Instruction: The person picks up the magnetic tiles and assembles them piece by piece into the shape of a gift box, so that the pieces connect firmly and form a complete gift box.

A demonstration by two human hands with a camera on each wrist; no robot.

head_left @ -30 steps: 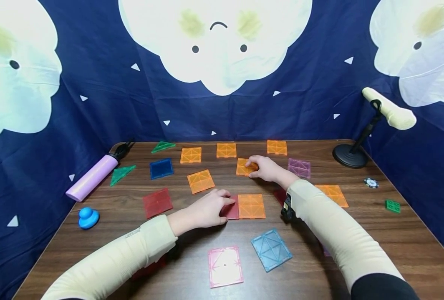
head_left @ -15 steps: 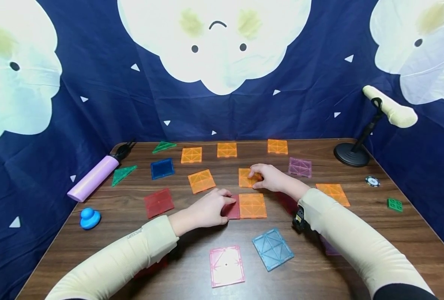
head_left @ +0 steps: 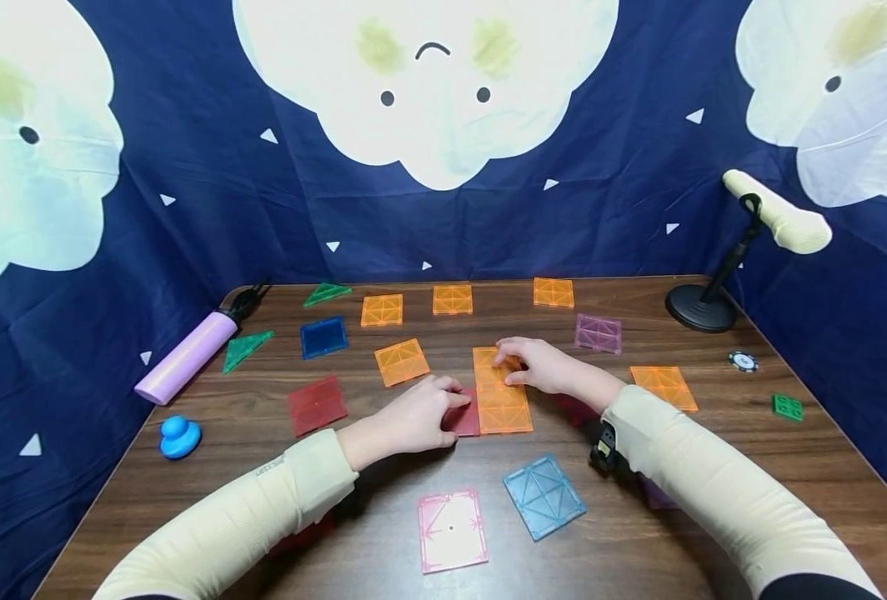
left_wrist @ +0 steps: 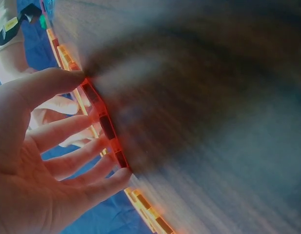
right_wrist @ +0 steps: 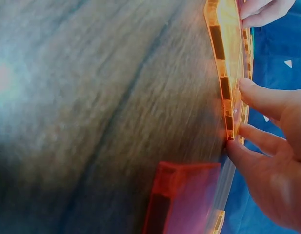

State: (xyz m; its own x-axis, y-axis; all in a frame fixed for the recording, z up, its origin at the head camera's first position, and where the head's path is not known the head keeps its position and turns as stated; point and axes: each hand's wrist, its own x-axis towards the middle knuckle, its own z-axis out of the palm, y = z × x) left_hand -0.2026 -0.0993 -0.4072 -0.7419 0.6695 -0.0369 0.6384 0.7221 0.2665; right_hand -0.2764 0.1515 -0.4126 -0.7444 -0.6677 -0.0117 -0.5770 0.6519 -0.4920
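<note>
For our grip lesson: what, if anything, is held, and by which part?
Left hand grips a red tile by its left side; right hand grips an orange tile by its right side.

A dark blue, creased cloth (head_left: 181, 108) walls in the table (head_left: 383, 546) at the back and along both sides. Large white clouds (head_left: 428, 125) are printed on it, the middle one bearing black dots, a curved black line and pale yellow patches; small white triangles (head_left: 268, 136) are scattered between. The tabletop is dark brown with streaky wood grain, and a whitish glare (right_wrist: 1, 78) shines off it.
</note>
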